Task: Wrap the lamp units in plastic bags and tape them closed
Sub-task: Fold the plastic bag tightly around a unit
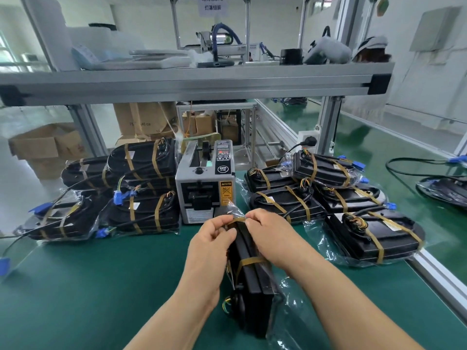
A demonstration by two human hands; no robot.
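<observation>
A black lamp unit (pixel 255 286) in a clear plastic bag stands on edge on the green mat, right in front of me. One brown tape band (pixel 249 261) crosses its middle. A second strip of brown tape (pixel 238 219) lies over its far end. My left hand (pixel 214 238) pinches that strip from the left. My right hand (pixel 267 233) pinches it from the right, fingers curled over the bag's top.
A grey tape dispenser (pixel 206 183) stands just behind the hands. Several bagged, taped lamp units are stacked at the left (pixel 141 210) and at the right (pixel 379 236). The bench's aluminium edge rail (pixel 434 269) runs along the right. An overhead shelf beam (pixel 192 84) spans above.
</observation>
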